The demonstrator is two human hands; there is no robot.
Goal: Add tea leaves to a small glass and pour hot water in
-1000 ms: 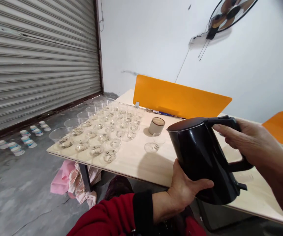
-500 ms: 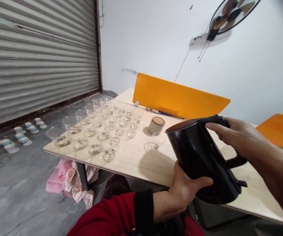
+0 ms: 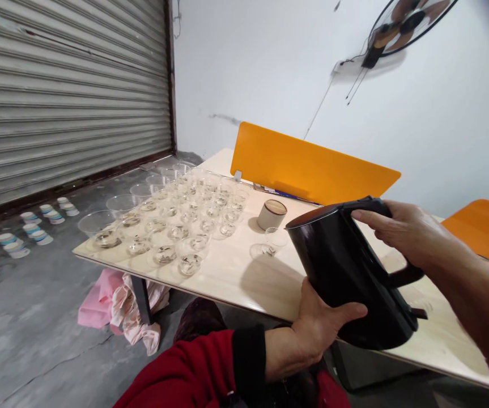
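A black electric kettle [image 3: 341, 272] is tilted, its spout end toward the left, over the light wooden table. My right hand [image 3: 405, 229] grips its handle at the top, thumb along the lid side. From below, my left hand [image 3: 323, 323] supports the kettle's body, thumb pressed against its side. Just left of the spout stands one clear plastic cup [image 3: 275, 239] with dark bits at its bottom. Any stream of water is too faint to tell. Many similar clear cups [image 3: 189, 263] with dark leaf-like bits stand in rows on the table's left part.
Behind the single cup is a pale canister [image 3: 272, 215] with a wooden lid. An orange divider [image 3: 312, 164] runs along the table [image 3: 227, 277]. Stacked paper cups [image 3: 35, 232] stand on the floor at left. Pink cloth [image 3: 100, 303] lies by the table leg. A fan hangs on the wall.
The view has shifted very slightly. Both hands keep their hold on the kettle, and its tilt looks almost the same.
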